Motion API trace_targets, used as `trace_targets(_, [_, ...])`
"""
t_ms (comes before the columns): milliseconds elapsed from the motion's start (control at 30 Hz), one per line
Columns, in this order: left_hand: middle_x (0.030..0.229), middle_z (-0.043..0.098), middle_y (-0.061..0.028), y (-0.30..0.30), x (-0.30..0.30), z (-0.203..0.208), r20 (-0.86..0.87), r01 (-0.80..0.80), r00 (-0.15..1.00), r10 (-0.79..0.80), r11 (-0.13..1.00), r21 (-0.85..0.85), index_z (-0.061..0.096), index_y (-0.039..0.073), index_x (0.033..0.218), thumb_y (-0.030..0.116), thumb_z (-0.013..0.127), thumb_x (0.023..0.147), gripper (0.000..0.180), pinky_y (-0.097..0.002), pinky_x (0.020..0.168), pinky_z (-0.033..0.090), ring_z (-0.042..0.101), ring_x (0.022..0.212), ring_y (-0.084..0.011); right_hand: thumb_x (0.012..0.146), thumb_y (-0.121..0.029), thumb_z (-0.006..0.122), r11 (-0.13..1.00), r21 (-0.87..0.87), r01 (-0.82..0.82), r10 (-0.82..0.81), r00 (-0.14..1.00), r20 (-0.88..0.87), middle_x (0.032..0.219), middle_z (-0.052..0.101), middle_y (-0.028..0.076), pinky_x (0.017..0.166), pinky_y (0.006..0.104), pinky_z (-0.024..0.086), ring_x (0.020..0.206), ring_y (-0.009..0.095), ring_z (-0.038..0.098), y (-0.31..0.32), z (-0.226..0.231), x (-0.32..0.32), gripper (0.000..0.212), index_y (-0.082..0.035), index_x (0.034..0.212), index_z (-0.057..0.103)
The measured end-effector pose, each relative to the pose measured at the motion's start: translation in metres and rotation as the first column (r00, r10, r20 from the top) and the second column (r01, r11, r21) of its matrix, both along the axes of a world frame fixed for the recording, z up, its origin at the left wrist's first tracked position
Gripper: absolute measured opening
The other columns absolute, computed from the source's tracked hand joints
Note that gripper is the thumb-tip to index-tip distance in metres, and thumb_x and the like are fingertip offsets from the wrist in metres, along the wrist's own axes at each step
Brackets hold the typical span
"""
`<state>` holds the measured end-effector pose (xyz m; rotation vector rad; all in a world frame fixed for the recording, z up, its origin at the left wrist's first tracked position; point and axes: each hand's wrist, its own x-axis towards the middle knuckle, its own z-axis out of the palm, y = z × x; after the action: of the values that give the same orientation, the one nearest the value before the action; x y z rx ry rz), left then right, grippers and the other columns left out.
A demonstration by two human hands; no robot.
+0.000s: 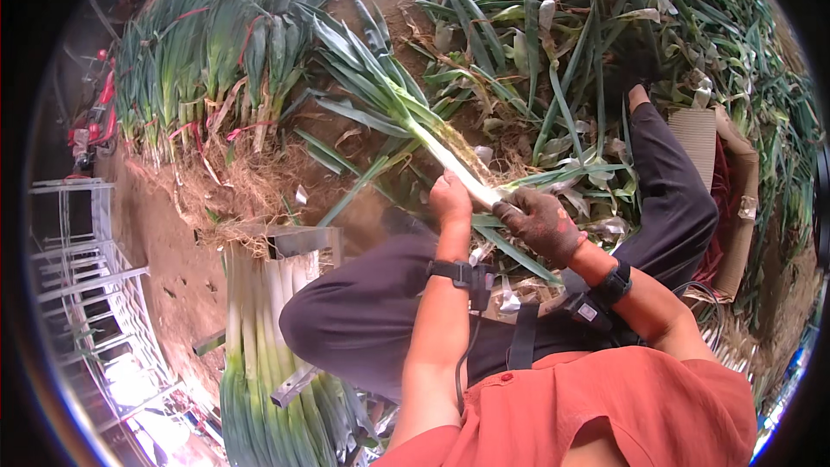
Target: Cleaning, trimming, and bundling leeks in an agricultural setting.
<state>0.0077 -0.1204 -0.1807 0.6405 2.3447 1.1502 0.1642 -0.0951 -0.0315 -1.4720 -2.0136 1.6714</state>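
Observation:
A long green onion [450,158] with a white stalk and spread green leaves lies slantwise in front of me, its leaves toward the far left. My right hand [543,223], in a dark, soiled glove, is closed around the stalk's white root end. Bare and curled, my left hand [451,199] is closed at the near side of the same stalk, a little further up; its fingertips are partly hidden. A brownish strip of outer leaf [467,154] runs along the stalk's far side.
Bundled green onions [216,60] with red ties and hairy roots stand far left. More onions [268,329] rest roots-up in a metal frame [298,242] beside my left knee. Loose leaves [553,60] cover the ground ahead. A cardboard box [735,207] with red ties stands right.

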Motion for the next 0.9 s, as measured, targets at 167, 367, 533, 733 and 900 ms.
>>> trace_targets(167, [0.052, 0.046, -0.0006, -0.003, -0.035, 0.005, 0.651, -0.421, 0.702, 0.289, 0.906, 0.051, 0.042, 0.014, 0.065, 0.028, 0.046, 0.087, 0.027, -0.0254, 0.034, 0.033, 0.041, 0.038, -0.01, 0.085, -0.033, 0.059, 0.967, -0.203, 0.152, -0.17, 0.983, -0.074, 0.066, 0.057, 0.01, 0.058, 0.0311, 0.043, 0.062, 0.014, 0.053, 0.009, -0.001, 0.024, 0.036, 0.003, 0.086, 0.059])
trace_targets(367, [0.06, 0.056, -0.0043, -0.027, -0.081, -0.003, 0.715, -0.647, 0.52, 0.467, 0.762, -0.027, 0.05, 0.009, 0.071, 0.034, 0.054, 0.086, 0.029, -0.0232, 0.034, 0.033, 0.05, 0.042, -0.0128, 0.085, -0.03, 0.06, 0.996, 0.075, 0.041, -0.038, 0.998, -0.046, 0.073, 0.061, 0.012, 0.06, 0.0309, 0.045, 0.065, 0.015, 0.056, 0.005, 0.016, 0.026, 0.032, 0.0, 0.092, 0.062])
trace_targets(533, [0.057, 0.053, -0.0017, 0.004, 0.021, 0.057, 0.701, 0.0, 0.713, 0.02, 1.0, -0.028, 0.05, 0.005, 0.07, 0.042, 0.051, 0.089, 0.042, -0.0258, 0.033, 0.033, 0.048, 0.042, -0.0115, 0.083, -0.028, 0.063, 0.995, 0.082, 0.053, -0.049, 0.997, -0.054, 0.074, 0.061, 0.017, 0.061, 0.0316, 0.046, 0.066, 0.021, 0.061, -0.008, 0.012, 0.027, 0.029, 0.0, 0.091, 0.062])
trace_targets(733, [0.053, 0.049, 0.0007, -0.005, 0.013, -0.008, 0.332, -0.04, 0.94, -0.079, 0.941, 0.337, 0.048, 0.007, 0.065, 0.033, 0.045, 0.093, 0.038, -0.0265, 0.032, 0.032, 0.042, 0.038, -0.0094, 0.083, -0.029, 0.063, 0.997, 0.066, 0.034, -0.03, 0.997, -0.069, 0.073, 0.062, 0.017, 0.06, 0.0334, 0.047, 0.066, 0.022, 0.063, -0.012, 0.021, 0.02, 0.03, 0.0, 0.092, 0.062])
trace_targets(900, [0.055, 0.049, -0.0026, 0.001, -0.027, 0.026, 0.742, -0.531, 0.586, 0.325, 0.846, 0.049, 0.042, 0.011, 0.066, 0.019, 0.044, 0.086, 0.022, -0.0239, 0.029, 0.03, 0.037, 0.034, -0.0097, 0.084, -0.032, 0.06, 0.997, 0.08, 0.003, -0.003, 1.0, 0.005, 0.073, 0.062, 0.018, 0.061, 0.0347, 0.047, 0.069, 0.028, 0.063, -0.005, 0.024, 0.033, 0.032, -0.001, 0.095, 0.061])
